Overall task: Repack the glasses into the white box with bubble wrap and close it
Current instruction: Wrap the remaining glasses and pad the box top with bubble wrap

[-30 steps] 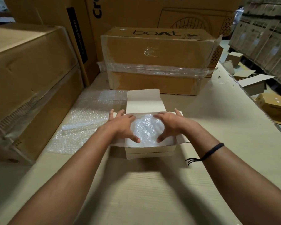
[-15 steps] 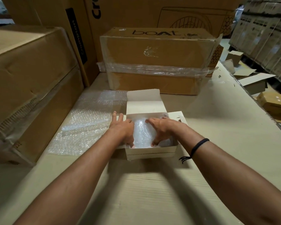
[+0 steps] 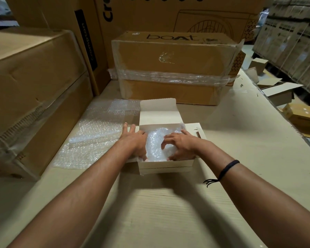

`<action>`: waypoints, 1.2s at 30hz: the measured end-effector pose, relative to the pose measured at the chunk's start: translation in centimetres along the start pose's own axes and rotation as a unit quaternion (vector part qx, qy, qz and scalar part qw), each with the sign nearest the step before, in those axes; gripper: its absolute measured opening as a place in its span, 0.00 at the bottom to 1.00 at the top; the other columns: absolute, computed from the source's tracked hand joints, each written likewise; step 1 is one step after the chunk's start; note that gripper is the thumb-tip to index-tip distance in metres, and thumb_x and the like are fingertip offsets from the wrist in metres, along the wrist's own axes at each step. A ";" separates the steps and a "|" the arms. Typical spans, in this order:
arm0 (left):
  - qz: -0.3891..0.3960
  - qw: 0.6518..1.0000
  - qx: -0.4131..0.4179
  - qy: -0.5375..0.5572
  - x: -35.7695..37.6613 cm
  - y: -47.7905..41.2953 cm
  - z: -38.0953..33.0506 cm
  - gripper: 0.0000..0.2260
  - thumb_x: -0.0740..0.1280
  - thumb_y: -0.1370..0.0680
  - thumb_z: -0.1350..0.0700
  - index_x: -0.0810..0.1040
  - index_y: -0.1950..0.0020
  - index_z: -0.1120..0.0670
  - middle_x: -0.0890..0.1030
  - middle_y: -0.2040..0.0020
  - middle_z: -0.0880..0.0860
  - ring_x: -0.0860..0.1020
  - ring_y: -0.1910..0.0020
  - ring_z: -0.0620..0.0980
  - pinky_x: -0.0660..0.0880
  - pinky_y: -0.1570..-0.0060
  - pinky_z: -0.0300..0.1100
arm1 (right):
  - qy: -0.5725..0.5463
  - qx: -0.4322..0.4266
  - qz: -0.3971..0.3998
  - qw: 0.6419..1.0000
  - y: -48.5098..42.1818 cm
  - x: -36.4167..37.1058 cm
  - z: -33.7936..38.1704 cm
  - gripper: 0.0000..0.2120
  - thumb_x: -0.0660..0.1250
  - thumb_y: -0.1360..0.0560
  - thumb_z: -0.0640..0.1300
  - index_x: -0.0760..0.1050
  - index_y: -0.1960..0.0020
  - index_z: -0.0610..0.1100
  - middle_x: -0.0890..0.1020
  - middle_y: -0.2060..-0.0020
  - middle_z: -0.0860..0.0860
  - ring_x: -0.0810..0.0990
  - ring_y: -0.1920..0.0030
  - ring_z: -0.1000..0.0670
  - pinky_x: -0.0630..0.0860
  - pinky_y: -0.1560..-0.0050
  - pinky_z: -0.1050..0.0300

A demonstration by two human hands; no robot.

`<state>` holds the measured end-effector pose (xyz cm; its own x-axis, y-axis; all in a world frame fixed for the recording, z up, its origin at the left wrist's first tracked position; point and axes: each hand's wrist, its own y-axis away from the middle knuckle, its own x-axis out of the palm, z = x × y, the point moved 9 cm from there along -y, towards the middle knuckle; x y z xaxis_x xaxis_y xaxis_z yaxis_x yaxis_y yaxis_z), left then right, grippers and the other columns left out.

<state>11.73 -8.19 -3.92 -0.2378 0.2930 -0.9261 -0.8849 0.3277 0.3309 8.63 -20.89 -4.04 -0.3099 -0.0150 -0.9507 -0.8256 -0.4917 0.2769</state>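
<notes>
1. White box (image 3: 166, 166): open on the cardboard-covered table (image 3: 168, 208), lid flap (image 3: 157, 111) standing up at the far side.
2. Bubble-wrapped bundle (image 3: 155, 149): inside the box; we cannot see the glasses through it.
3. Left hand (image 3: 135, 140): spread flat, pressing the bundle's left edge.
4. Right hand (image 3: 181, 146): fingers curled, tucking wrap down.
5. Risk: we judge hard pressing could crack glass; wrap bulging up could block the lid.
6. Spare bubble wrap sheet (image 3: 95, 136): left of the box.

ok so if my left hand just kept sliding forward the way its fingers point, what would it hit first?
Probably the loose bubble wrap sheet lying flat beyond the left hand, beside the white box and its raised lid flap. Further on stands the boat carton. Depth is hard to judge in this view.
</notes>
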 end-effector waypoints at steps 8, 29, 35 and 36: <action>0.023 1.000 0.016 -0.002 -0.9 1.0 0.2 0.45 0.73 0.33 0.36 0.59 0.23 0.51 0.58 0.22 0.51 0.46 0.23 0.58 0.37 0.29 0.65 | 0.058 0.133 -0.044 0.988 1.9 -3.6 -4.7 0.42 0.64 0.34 0.73 0.63 0.28 0.52 0.71 0.31 0.52 0.65 0.30 0.47 0.54 0.28 0.43; 0.004 1.000 -0.001 -0.003 0.1 0.2 0.1 0.42 0.75 0.34 0.39 0.61 0.25 0.52 0.61 0.23 0.50 0.46 0.23 0.59 0.39 0.29 0.67 | 0.129 0.152 0.129 0.971 1.9 -2.3 -4.8 0.35 0.74 0.37 0.66 0.72 0.36 0.50 0.67 0.27 0.53 0.44 0.22 0.49 0.32 0.31 0.28; 0.000 1.000 -0.003 -0.002 0.2 0.2 0.0 0.40 0.75 0.34 0.40 0.64 0.27 0.51 0.63 0.25 0.50 0.48 0.23 0.59 0.40 0.29 0.67 | 0.188 0.142 0.124 0.964 1.1 -0.3 -4.0 0.27 0.68 0.31 0.64 0.75 0.37 0.51 0.65 0.27 0.54 0.44 0.22 0.42 0.33 0.33 0.25; 0.000 1.000 -0.004 -0.001 0.2 0.3 0.0 0.40 0.75 0.34 0.40 0.63 0.27 0.51 0.63 0.25 0.50 0.48 0.23 0.59 0.40 0.29 0.67 | 0.190 0.141 0.124 0.964 1.2 -0.4 -4.0 0.27 0.68 0.31 0.64 0.76 0.37 0.51 0.65 0.27 0.54 0.44 0.22 0.42 0.33 0.33 0.25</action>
<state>11.45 -8.04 -4.05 -0.2362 0.2948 -0.9259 -0.8879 0.3216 0.3289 9.62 -24.94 -3.83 -0.3638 -0.4456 -0.8180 -0.8601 -0.1764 0.4786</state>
